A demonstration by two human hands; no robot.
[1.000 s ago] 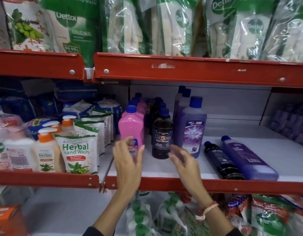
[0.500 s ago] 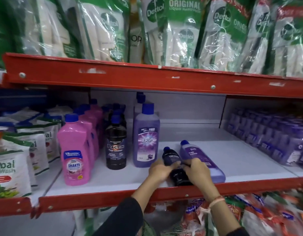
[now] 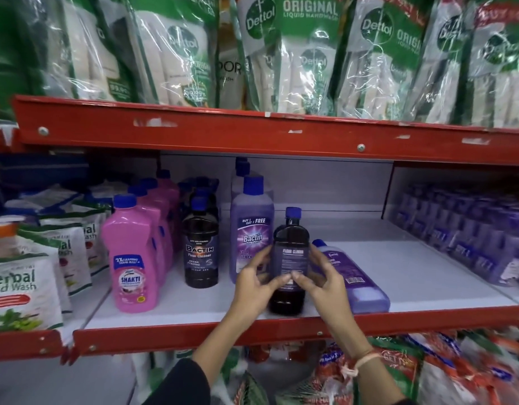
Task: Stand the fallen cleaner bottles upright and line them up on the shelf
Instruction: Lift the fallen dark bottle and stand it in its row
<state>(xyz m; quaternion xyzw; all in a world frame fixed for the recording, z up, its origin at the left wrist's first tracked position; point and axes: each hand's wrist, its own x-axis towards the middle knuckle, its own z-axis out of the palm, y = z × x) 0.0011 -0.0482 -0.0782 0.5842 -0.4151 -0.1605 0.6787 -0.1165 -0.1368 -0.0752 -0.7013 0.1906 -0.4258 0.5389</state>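
Note:
A dark brown cleaner bottle (image 3: 289, 258) with a blue cap stands upright near the front of the white shelf (image 3: 427, 276), its back label facing me. My left hand (image 3: 254, 283) grips its left side and my right hand (image 3: 325, 279) its right side, thumbs meeting on the label. Just to its right a purple cleaner bottle (image 3: 350, 279) lies on its side, cap pointing to the back. Upright rows stand to the left: a purple Bactin bottle (image 3: 251, 232), a dark Bactin bottle (image 3: 200, 244) and pink Shakti bottles (image 3: 132, 258).
The red shelf rail (image 3: 194, 331) runs along the front edge. Herbal hand wash pouches (image 3: 21, 287) fill the left bay. Wrapped purple bottles (image 3: 471, 232) stack at the right. Dettol refill packs (image 3: 308, 54) hang over the upper red beam (image 3: 252, 133).
The view swung right from the upright rows to the fallen bottles. Both hands took hold of the lying dark bottle and it now stands upright. The purple bottle still lies flat.

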